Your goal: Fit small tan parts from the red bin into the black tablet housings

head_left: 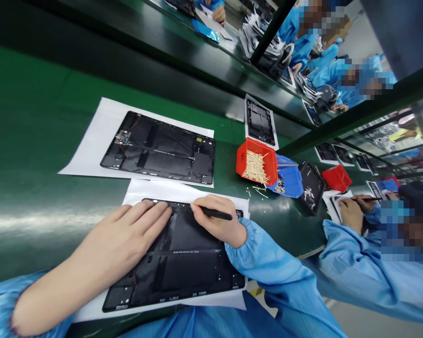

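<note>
A black tablet back shell (183,267) lies on a white sheet (155,190) right in front of me on the green belt. My left hand (123,239) rests flat on its left part, fingers stretched out toward the top edge. My right hand (216,220) is closed round a thin black pen-like tool (215,214), its tip at the shell's upper edge. A second black shell (160,150) lies on its own white sheet (88,150) just beyond.
A red bin (245,152) of small pale sticks, a blue bin (291,180) and a black tray (312,188) stand at the right. Another person in blue sleeves (352,213) works beside me on the right. More shells (260,122) and workers line the far side.
</note>
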